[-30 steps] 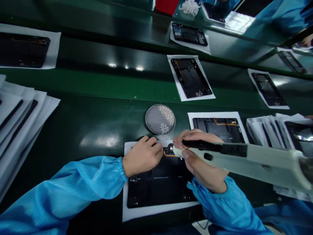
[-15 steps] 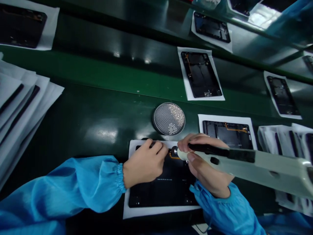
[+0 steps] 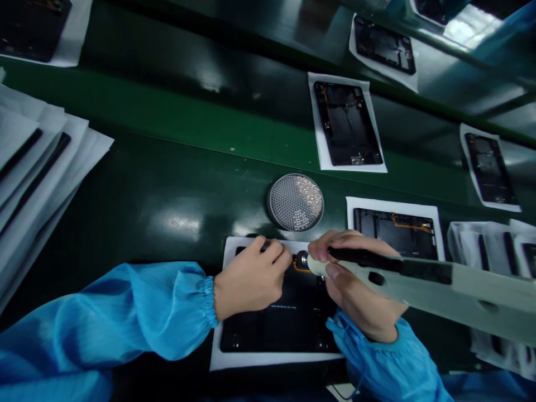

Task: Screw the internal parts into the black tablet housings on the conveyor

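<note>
A black tablet housing (image 3: 285, 326) lies on a white sheet (image 3: 221, 360) before me, with an orange flex cable (image 3: 300, 270) near its top edge. Curled fingers of my left hand (image 3: 253, 276) hold the housing at its top left; their tips are hidden. My right hand (image 3: 362, 279) is wrapped round the front of a pale electric screwdriver (image 3: 435, 290) with a black lever. The driver's metal nose points left at the top edge of the housing, close to my left fingertips. Its bit is hidden. Just beyond stands a round dish (image 3: 295, 202) with a perforated top and small shiny screws on it.
A second housing (image 3: 393, 231) on paper lies right of the dish, another (image 3: 349, 123) farther back. Paper-interleaved housings stand in a stack at left (image 3: 37, 162) and a row at right (image 3: 494, 251). More housings lie along the green bench (image 3: 167, 173).
The view has shifted slightly, so the dish and back housings sit a little differently in the picture. Both hands and the screwdriver keep nearly the same place on the housing.
</note>
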